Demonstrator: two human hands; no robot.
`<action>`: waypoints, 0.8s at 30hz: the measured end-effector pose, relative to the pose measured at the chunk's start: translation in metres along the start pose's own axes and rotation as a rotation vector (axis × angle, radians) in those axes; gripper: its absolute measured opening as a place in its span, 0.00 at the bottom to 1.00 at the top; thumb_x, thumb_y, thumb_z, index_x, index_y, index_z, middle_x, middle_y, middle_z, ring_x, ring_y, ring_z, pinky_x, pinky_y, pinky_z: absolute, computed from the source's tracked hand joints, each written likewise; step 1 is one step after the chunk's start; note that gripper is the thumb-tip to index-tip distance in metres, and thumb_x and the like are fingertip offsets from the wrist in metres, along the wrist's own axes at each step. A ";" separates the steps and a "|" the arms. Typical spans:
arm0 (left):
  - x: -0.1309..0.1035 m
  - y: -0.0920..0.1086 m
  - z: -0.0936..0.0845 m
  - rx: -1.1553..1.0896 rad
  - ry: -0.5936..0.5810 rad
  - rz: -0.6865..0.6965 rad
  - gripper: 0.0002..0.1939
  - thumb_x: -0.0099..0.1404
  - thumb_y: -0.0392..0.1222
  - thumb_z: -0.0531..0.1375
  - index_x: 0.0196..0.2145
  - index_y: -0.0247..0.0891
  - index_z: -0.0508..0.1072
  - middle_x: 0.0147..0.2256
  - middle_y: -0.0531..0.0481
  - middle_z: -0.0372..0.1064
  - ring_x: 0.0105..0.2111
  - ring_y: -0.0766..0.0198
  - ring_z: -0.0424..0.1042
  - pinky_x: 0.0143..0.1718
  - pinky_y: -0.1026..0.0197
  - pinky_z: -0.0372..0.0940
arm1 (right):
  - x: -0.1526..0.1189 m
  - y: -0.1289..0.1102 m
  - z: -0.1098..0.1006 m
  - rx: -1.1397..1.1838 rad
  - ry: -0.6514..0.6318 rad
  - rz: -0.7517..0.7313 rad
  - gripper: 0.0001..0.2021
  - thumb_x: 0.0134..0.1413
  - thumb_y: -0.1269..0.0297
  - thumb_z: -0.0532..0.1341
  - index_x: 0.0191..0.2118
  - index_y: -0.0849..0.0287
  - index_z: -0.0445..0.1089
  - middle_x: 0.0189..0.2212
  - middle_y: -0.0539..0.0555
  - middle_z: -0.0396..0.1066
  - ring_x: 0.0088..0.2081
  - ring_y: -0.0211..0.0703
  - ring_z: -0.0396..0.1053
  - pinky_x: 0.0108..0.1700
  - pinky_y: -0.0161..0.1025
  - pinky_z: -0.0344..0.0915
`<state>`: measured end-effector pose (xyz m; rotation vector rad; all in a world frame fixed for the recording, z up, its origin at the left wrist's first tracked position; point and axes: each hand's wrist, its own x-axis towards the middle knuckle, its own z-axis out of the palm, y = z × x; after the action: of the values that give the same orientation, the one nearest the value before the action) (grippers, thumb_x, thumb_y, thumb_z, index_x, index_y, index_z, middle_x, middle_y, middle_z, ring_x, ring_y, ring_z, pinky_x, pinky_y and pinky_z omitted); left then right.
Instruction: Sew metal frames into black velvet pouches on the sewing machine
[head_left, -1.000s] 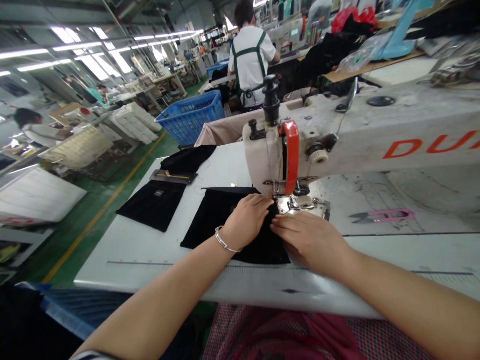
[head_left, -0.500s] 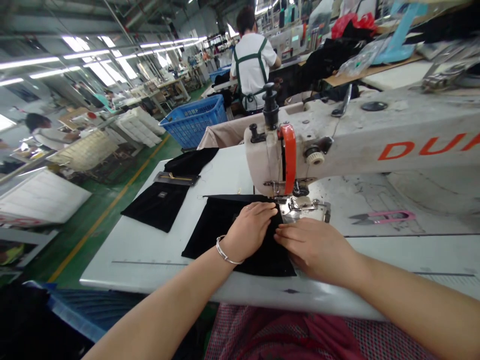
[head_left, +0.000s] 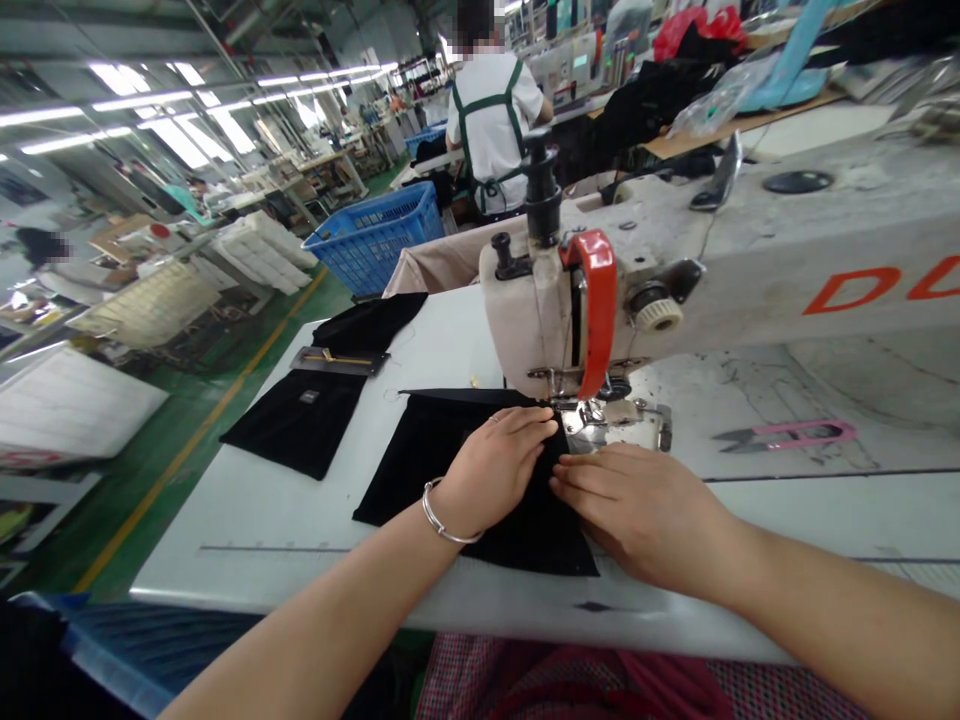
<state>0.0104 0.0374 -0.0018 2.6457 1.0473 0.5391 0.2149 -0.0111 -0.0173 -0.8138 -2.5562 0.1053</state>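
Note:
A black fabric piece (head_left: 405, 455) lies on the sewing machine table, its right edge at the presser foot (head_left: 581, 415). My left hand (head_left: 499, 465), with a silver bangle at the wrist, rests flat on the fabric, fingers stretched toward the needle area. At the right edge of the same piece, my right hand (head_left: 645, 510) has its fingers closed on the cloth; its thumb is hidden. Above both hands stands the white sewing machine (head_left: 525, 320) with a red guard (head_left: 600, 310). The needle tip cannot be made out.
Pink-handled thread snips (head_left: 795, 436) lie right of the presser foot. Another black fabric piece (head_left: 292, 420) with a metal-and-brass strip (head_left: 337, 362) lies at the table's left. Beyond are a blue basket (head_left: 375, 235) and a person in a white shirt (head_left: 491, 130).
The camera view has shifted slightly and come nearer the machine. Both hands keep about the same places on the black fabric, which sits almost unchanged at the presser foot.

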 end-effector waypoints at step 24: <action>-0.025 0.024 -0.023 -0.045 -0.255 0.023 0.46 0.55 0.64 0.63 0.63 0.35 0.56 0.65 0.38 0.49 0.66 0.48 0.46 0.66 0.41 0.46 | -0.019 0.020 -0.036 0.140 -0.181 0.037 0.23 0.54 0.75 0.55 0.55 0.51 0.67 0.55 0.51 0.67 0.57 0.47 0.63 0.62 0.55 0.55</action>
<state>-0.0014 0.0047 0.0210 2.6031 0.9179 0.2173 0.2548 -0.0076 0.0037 -0.8307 -2.6659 0.3814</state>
